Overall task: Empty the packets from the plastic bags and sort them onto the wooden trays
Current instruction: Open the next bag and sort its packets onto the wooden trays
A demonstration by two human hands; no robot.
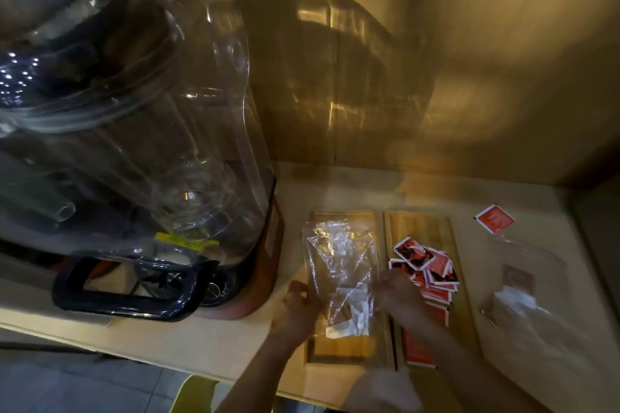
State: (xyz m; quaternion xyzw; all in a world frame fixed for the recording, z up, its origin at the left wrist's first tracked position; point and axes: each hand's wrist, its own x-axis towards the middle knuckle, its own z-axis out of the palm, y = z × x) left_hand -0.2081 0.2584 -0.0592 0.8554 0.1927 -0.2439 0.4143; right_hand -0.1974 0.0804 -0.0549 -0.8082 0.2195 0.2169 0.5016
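Two wooden trays lie side by side on the counter. Over the left tray (345,350) I hold a clear plastic bag (337,255) upside down, its closed end up. My left hand (297,307) grips its left edge and my right hand (394,288) grips its right edge. White packets (349,320) bunch at the bag's lower end, just above the tray. The right tray (422,228) holds a heap of red packets (424,270). One red packet (495,218) lies alone on the counter to the right.
A large blender with a clear sound cover (134,131) and black handle (134,292) stands close on the left. Another clear plastic bag (523,282) with brown and white packets lies on the counter at the right. A wall rises behind the trays.
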